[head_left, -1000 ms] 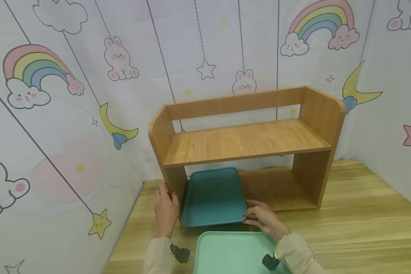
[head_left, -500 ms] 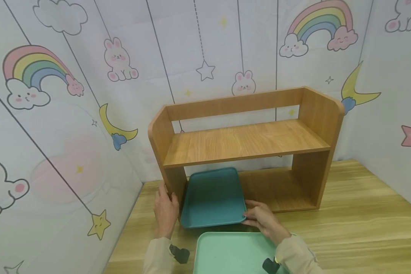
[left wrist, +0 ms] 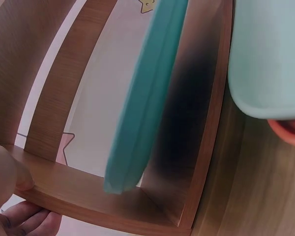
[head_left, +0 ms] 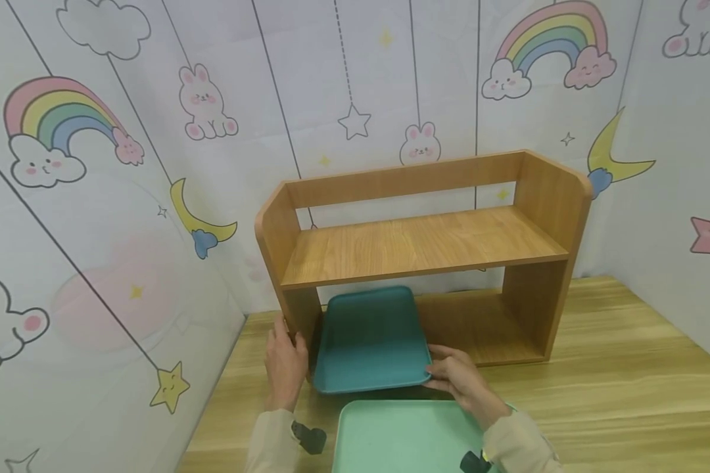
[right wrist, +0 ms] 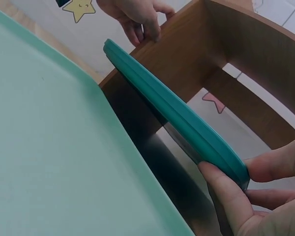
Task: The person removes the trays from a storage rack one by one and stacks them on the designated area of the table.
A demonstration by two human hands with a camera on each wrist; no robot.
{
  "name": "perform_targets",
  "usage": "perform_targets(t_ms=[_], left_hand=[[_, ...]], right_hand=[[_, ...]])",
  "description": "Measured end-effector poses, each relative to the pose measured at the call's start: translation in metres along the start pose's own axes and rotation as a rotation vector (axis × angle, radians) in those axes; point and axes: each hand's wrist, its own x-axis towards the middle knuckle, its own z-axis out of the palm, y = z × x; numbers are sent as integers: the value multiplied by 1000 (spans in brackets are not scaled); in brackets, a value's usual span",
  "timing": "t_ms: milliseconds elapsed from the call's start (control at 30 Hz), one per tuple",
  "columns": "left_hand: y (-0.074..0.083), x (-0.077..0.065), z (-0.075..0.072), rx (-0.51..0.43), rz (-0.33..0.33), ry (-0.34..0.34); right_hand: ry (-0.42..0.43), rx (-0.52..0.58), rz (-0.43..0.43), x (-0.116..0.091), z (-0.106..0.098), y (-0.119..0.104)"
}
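Note:
A teal tray (head_left: 373,341) is partly inside the lower left compartment of a wooden desk shelf (head_left: 426,246). Its front edge sticks out past the shelf and is raised above the bottom board. My right hand (head_left: 461,380) pinches the tray's front right corner; in the right wrist view the thumb is on one side of the rim (right wrist: 179,115) and the fingers on the other. At the shelf's left side panel, my left hand (head_left: 286,364) grips the front edge, with thumb and fingers on opposite faces of the board (left wrist: 88,209).
Nearer me, a mint green tray (head_left: 408,437) lies in front of the shelf, partly under my right forearm. Something orange-red (left wrist: 291,132) peeks out beneath it in the left wrist view. The wood-grain table (head_left: 627,381) meets patterned cloth walls (head_left: 124,263).
The teal tray's front right corner has shifted slightly to the right, together with my right hand. My left hand keeps its hold on the side panel.

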Motion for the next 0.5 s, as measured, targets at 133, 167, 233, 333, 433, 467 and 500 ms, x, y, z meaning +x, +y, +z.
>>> perform_targets(t_ms=[133, 167, 233, 333, 433, 467, 500], left_hand=[[0, 0, 1, 6, -6, -3], [0, 0, 1, 7, -7, -2], [0, 0, 1, 7, -7, -2], [-1, 0, 1, 5, -11, -1], [-1, 0, 2, 4, -19, -5], [-1, 0, 2, 2, -21, -7], [-1, 0, 2, 2, -22, -10]], right_hand=[[11, 1, -1, -4, -2, -2], [10, -2, -3, -5, -3, -2], [1, -3, -7, -6, -4, -3], [-12, -7, -17, -8, -6, -4], [-17, -12, -19, -10, -8, -5], [-15, -14, -19, -10, -8, -6], [-12, -14, -19, -11, -9, -6]])
